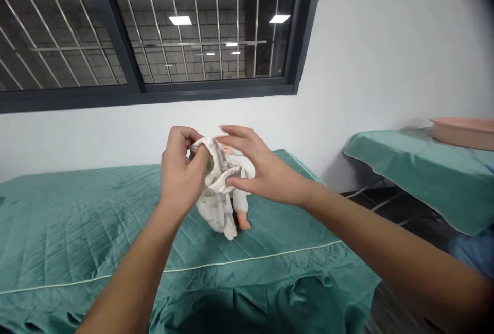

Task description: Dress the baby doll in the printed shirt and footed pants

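In the head view, a small pair of white patterned baby pants (218, 205) hangs in front of me, its gathered elastic waist turned up. My left hand (183, 169) pinches the waist at its left side, thumb over the band. Opposite it, my right hand (257, 164) is spread, the thumb touching the lower edge of the band and the fingers stretched above it. Behind the pants a baby doll (240, 203) in white clothing lies on the bed; one bare foot shows, while most of its body is hidden by the pants and my right hand.
The bed has a green quilted cover (96, 221) with pale piping. At the right stands a table with a green cloth (397, 159), bearing a pink basin (461, 133). A dark-framed window (216, 89) with metal bars is set in the white wall behind the bed.
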Action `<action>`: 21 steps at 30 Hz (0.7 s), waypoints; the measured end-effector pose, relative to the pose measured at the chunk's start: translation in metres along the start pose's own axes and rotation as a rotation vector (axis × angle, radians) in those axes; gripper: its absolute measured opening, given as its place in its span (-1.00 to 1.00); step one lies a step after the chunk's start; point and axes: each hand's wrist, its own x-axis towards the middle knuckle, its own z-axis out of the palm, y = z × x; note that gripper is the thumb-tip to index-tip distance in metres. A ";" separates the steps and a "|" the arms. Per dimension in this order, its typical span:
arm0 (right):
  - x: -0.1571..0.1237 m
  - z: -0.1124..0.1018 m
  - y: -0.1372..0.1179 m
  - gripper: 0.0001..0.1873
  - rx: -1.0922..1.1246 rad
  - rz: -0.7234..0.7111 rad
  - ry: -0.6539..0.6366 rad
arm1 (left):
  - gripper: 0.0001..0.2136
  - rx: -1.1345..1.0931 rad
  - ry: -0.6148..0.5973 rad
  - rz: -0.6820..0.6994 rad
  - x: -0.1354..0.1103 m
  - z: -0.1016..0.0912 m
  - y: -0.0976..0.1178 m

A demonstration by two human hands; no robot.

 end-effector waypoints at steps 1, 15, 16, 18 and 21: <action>0.004 -0.002 -0.003 -0.35 -0.001 -0.037 -0.024 | -0.87 -0.036 -0.016 -0.041 0.003 0.001 0.002; 0.015 0.020 0.014 -0.68 0.211 0.071 -0.331 | -0.91 -0.237 -0.189 -0.391 0.024 -0.025 -0.018; 0.015 0.020 0.016 -0.69 0.283 0.166 -0.259 | -0.89 -0.229 -0.270 -0.406 0.023 -0.030 -0.021; 0.017 0.021 0.020 -0.72 0.432 0.317 -0.092 | -0.81 -0.212 -0.529 -0.422 0.020 -0.038 -0.025; 0.022 0.030 0.027 -0.71 0.578 0.421 0.070 | -0.65 -0.221 -0.907 -0.423 0.013 -0.040 -0.031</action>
